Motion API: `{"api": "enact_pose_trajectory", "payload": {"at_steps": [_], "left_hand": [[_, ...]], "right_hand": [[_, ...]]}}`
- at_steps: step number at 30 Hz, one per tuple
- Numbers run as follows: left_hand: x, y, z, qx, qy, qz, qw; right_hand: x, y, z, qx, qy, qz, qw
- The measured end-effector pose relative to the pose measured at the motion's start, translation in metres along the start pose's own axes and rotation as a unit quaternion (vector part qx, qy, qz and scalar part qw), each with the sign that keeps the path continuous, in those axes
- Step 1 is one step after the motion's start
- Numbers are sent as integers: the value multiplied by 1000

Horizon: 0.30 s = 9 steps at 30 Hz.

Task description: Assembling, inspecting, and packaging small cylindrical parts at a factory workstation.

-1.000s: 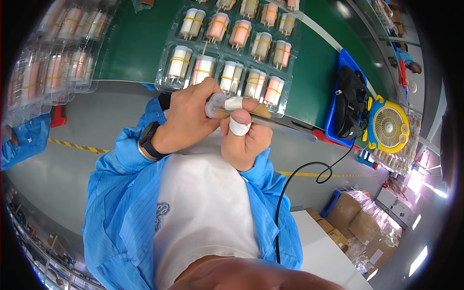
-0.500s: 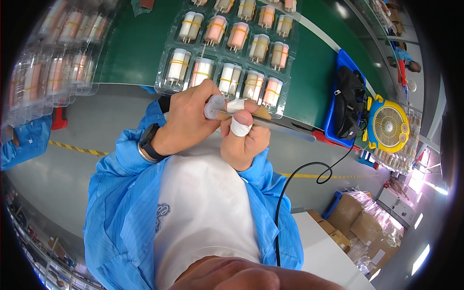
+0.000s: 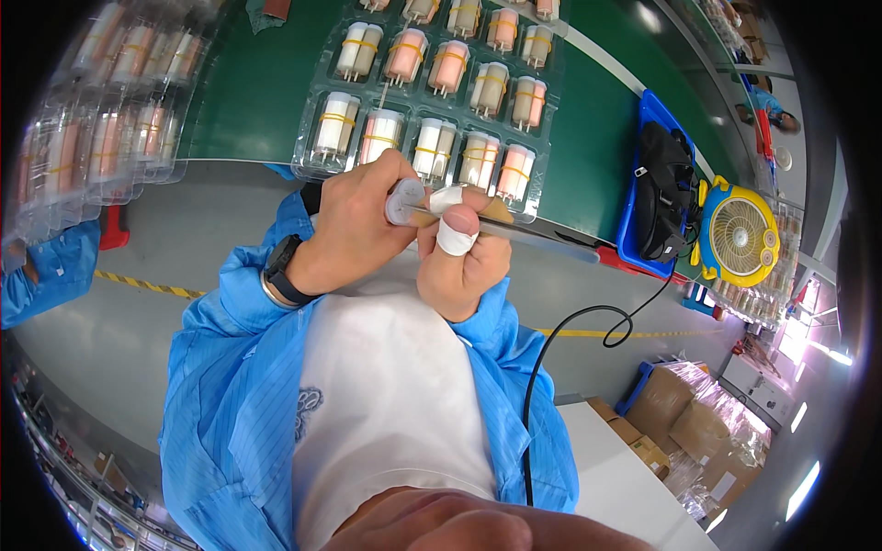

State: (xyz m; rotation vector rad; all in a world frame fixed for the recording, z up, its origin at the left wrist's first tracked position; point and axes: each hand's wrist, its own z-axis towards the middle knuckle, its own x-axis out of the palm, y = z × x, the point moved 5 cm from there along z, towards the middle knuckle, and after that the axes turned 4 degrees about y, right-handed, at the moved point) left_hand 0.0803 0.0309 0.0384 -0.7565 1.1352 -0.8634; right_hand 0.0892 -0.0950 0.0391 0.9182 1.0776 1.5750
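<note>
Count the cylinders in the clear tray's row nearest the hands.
5 cylinders, side by side along the tray edge, just above the left hand and right hand; the hands may hide more.

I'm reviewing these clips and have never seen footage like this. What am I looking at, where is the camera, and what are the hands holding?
There is no machine here: a wide fisheye camera worn on a person's head looks down at their own hands, so straight edges curve. The left hand grips a small pale cylindrical part. The right hand, its thumb wrapped in white tape, holds a thin metal tool against that part. Just beyond lies a green table carrying a clear plastic tray of similar cylinders. A yellow fan sits to the right.
</note>
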Motion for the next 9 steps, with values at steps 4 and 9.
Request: {"api": "enact_pose_trajectory", "payload": {"at_steps": [4,9], "left_hand": [[1,-1,0,8,-3,12,1000],[1,1,-1,-3,1,10,1000]], "right_hand": [[1,5,2,-28,-3,-56,998],[1,0,2,-50,11,-40,998]]}}
